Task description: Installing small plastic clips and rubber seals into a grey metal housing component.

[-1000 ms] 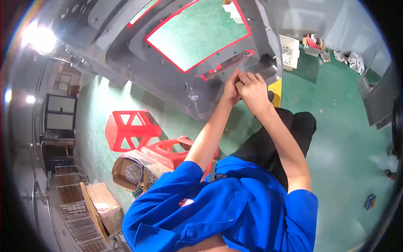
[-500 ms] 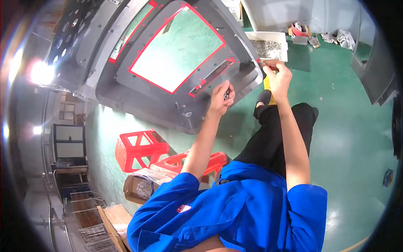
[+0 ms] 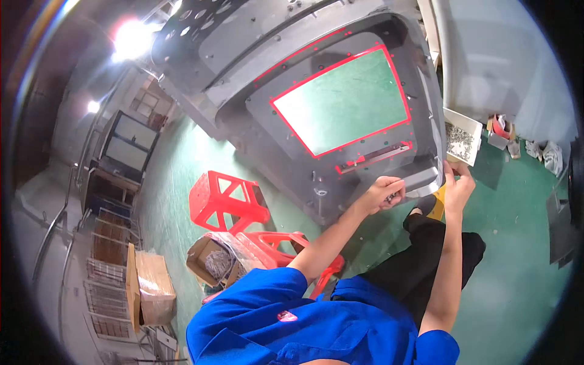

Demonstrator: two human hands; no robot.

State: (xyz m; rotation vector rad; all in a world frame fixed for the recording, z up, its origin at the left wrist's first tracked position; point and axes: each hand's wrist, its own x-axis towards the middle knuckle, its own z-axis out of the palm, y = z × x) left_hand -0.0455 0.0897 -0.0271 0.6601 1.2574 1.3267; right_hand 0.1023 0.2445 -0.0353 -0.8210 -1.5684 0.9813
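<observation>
A large grey moulded panel [image 3: 340, 73] with a red-edged rectangular opening stands in front of me. Near its lower right corner my left hand [image 3: 386, 193] is closed around several small metal pieces, whose dark, shiny ends show between the fingers. At the panel's right edge my right hand [image 3: 457, 182] is raised with thumb and fingers pinched together. Whatever sits in that pinch is too small to make out. Just beyond the right hand is a white bin [image 3: 477, 141] of small metal hardware.
Two red plastic stools [image 3: 210, 198] stand on the green floor to my left, beside an open cardboard box [image 3: 198, 258]. A wrapped carton [image 3: 155, 286] lies farther left. Gloves [image 3: 552, 159] and a small box [image 3: 497, 140] lie by the far right wall.
My view has turned, so panel, stools and bin sit farther right and lower in the picture. Both hands stay closed by the panel's right edge, the left still holding the metal pieces.
</observation>
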